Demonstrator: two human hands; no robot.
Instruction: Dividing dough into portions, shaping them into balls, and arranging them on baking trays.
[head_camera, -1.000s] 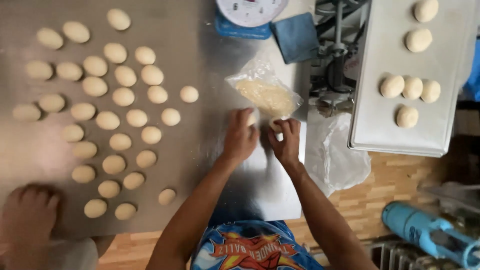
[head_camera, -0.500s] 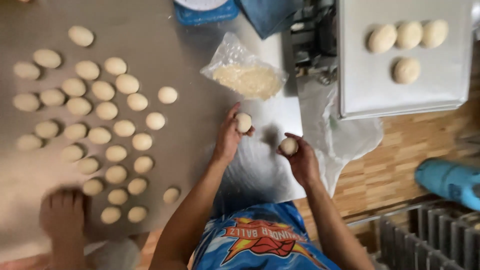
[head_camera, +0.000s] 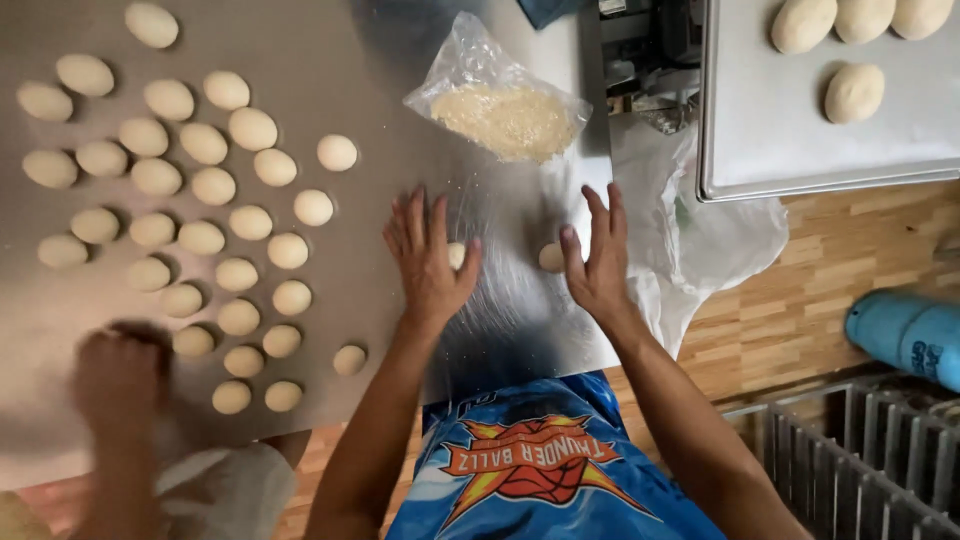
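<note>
Your left hand (head_camera: 428, 258) lies palm-down on the steel bench (head_camera: 340, 330), fingers spread and straight, a small pale dough ball (head_camera: 457, 254) tucked under the thumb side, pressed between palm and bench, not clenched. Your right hand (head_camera: 597, 262) mirrors it, flat, fingers loose and fanned, covering a second dough ball (head_camera: 551, 258) at the thumb edge. Both forearms angle in from the bottom. The bench is brushed metal, dull sheen, lightly dusted near your hands. Bottom left, another person's hand (head_camera: 118, 375), blurred, rests on the bench. Beyond it, rows of dough balls (head_camera: 215, 190), smooth, round, cream-coloured, matte, set close but apart. Just past your hands, a crinkled clear plastic bag (head_camera: 500, 100) of yellowish crumbs lies on the bench. Far right, a flat metal tray (head_camera: 800, 150) holds larger oval dough pieces (head_camera: 853, 92). A white plastic sheet (head_camera: 700, 240) hangs off the bench edge.
</note>
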